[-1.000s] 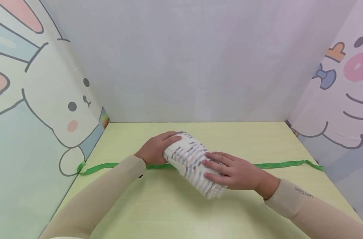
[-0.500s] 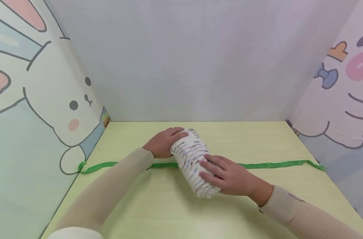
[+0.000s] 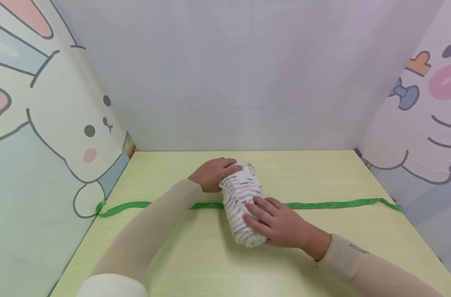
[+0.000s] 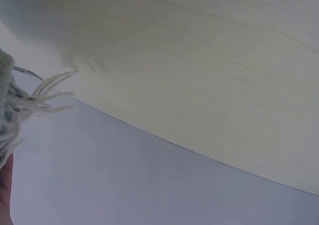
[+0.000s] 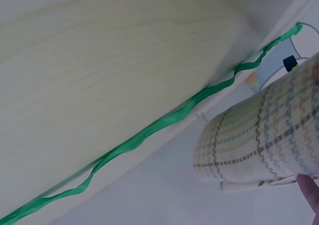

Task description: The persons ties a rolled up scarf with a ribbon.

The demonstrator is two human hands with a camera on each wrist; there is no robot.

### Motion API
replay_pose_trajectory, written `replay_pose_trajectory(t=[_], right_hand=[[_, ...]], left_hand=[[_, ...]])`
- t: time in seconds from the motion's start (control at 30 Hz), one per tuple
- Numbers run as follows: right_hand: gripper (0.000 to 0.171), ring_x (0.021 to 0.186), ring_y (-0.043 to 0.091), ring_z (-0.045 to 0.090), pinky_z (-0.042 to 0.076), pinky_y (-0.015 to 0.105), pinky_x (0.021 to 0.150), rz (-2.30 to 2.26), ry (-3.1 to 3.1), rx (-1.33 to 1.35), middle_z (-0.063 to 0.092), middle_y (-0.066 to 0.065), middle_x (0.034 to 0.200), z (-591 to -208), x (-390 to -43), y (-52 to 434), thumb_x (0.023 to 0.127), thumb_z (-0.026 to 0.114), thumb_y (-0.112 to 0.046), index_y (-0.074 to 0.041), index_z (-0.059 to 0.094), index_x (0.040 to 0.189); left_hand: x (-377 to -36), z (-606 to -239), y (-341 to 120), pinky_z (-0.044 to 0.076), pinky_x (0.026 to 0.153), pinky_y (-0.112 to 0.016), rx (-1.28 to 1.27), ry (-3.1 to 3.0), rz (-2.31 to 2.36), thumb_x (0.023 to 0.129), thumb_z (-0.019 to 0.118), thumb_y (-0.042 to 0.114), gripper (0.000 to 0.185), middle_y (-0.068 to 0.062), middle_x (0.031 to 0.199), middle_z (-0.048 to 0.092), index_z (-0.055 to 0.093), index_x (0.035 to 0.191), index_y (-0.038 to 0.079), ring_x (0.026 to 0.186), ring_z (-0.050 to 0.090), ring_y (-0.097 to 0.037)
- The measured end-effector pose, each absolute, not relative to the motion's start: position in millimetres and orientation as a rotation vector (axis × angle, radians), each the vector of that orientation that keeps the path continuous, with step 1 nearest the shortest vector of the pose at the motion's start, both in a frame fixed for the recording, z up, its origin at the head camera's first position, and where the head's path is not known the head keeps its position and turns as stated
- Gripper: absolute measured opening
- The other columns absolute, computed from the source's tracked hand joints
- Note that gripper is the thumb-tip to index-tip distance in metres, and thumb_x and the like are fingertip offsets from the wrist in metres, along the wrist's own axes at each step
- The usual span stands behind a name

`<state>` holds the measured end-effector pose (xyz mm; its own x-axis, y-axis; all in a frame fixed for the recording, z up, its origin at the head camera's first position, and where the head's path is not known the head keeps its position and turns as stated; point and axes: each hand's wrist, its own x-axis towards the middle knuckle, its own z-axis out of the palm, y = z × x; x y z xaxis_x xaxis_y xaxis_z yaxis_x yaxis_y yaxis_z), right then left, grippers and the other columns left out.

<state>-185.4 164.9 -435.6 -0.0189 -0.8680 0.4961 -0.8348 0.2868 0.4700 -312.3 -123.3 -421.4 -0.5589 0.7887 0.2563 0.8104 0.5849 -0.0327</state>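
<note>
A rolled-up woven cloth (image 3: 244,194), white with rows of blue, pink and brown dashes, is held above the table between both hands. Its far end is gripped by my left hand (image 3: 214,174), with the fingers over the top. My right hand (image 3: 281,222) holds the near end from the right side, fingers spread across the weave. In the left wrist view, loose fringe threads (image 4: 30,103) hang from the cloth at the left edge. The right wrist view shows the smooth rounded end of the cloth roll (image 5: 254,140), with a fingertip (image 5: 308,187) at its lower side.
A crinkled green ribbon (image 3: 333,204) runs across the pale wood-look table (image 3: 196,264) from side to side, passing behind the roll. Grey-white curtain (image 3: 240,74) closes off the back. Printed sheets with a rabbit (image 3: 73,107) and a pig (image 3: 433,115) flank the table.
Both hands have turned the cloth roll toward upright in the head view. The left hand shifted right and slightly away; the right hand moved a little left and nearer.
</note>
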Motion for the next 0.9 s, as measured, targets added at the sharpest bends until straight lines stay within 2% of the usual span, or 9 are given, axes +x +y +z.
replay_pose_trajectory(t=[0.13,0.3,0.53,0.63,0.77,0.9], right_hand=[[0.046,0.121,0.039,0.061,0.056,0.046,0.087,-0.094,-1.861,1.505,0.063,0.016,0.135,-441.5,-181.1,162.2,0.104,0.045,-0.041,-0.008,0.059,0.134],[0.047,0.120,0.040,0.060,0.056,0.047,0.085,-0.121,-1.902,1.494,0.061,0.017,0.136,-448.6,-178.7,161.5,0.103,0.048,-0.040,-0.007,0.057,0.135],[0.055,0.120,0.040,0.060,0.055,0.048,0.085,-0.182,-1.946,1.517,0.060,0.016,0.136,-456.2,-174.9,166.8,0.097,0.063,-0.046,-0.009,0.055,0.137],[0.065,0.121,0.040,0.059,0.054,0.048,0.087,-0.213,-1.979,1.523,0.059,0.016,0.137,-458.9,-173.7,169.8,0.091,0.073,-0.051,-0.009,0.055,0.138],[0.085,0.123,0.040,0.057,0.054,0.049,0.089,-0.240,-2.017,1.514,0.057,0.016,0.139,-460.1,-173.1,170.8,0.076,0.086,-0.056,-0.010,0.054,0.140],[0.094,0.123,0.039,0.057,0.053,0.049,0.090,-0.252,-2.046,1.501,0.057,0.015,0.140,-460.5,-172.3,171.0,0.068,0.091,-0.059,-0.010,0.054,0.140]], left_hand=[[-313.7,-422.1,-114.4,0.044,0.109,-0.043,-1.296,-2.655,-0.010,0.088,0.082,0.041,0.077,-0.005,0.154,0.048,0.044,0.155,0.030,0.135,0.051,-0.027],[-315.4,-424.1,-104.8,0.044,0.110,-0.042,-1.293,-2.694,0.105,0.093,0.077,0.041,0.074,-0.005,0.156,0.046,0.040,0.157,0.032,0.136,0.050,-0.026],[-318.6,-431.9,-94.8,0.047,0.107,-0.040,-1.328,-2.654,0.203,0.096,0.074,0.040,0.066,-0.005,0.154,0.048,0.042,0.154,0.034,0.132,0.053,-0.025],[-319.2,-434.2,-90.6,0.048,0.105,-0.039,-1.347,-2.622,0.233,0.098,0.073,0.036,0.061,-0.005,0.153,0.049,0.044,0.152,0.033,0.130,0.055,-0.025],[-320.0,-434.0,-85.8,0.047,0.105,-0.039,-1.345,-2.630,0.244,0.099,0.072,0.032,0.059,-0.005,0.153,0.049,0.045,0.151,0.033,0.130,0.054,-0.025],[-323.1,-433.6,-82.8,0.047,0.106,-0.038,-1.352,-2.629,0.270,0.100,0.071,0.032,0.058,-0.004,0.152,0.049,0.045,0.151,0.033,0.131,0.054,-0.024]])
